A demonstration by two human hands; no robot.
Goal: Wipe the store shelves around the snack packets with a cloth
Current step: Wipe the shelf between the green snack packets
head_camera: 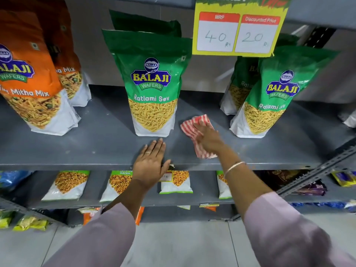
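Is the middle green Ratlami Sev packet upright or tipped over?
Upright: the packet stands on its base on the shelf, label facing forward.

The grey shelf [100,147] carries upright snack packets. The middle green packet [153,93] stands toward the front edge, with a second green packet [146,22] right behind it. Left of it stand a front orange packet [28,74] and a rear orange packet [71,79]. Right of it stand a right green packet [273,97] and a hidden-behind green packet [238,87]. Just right of its base lies a red-striped cloth [189,129]. In front of its base the left hand [151,164] rests flat.
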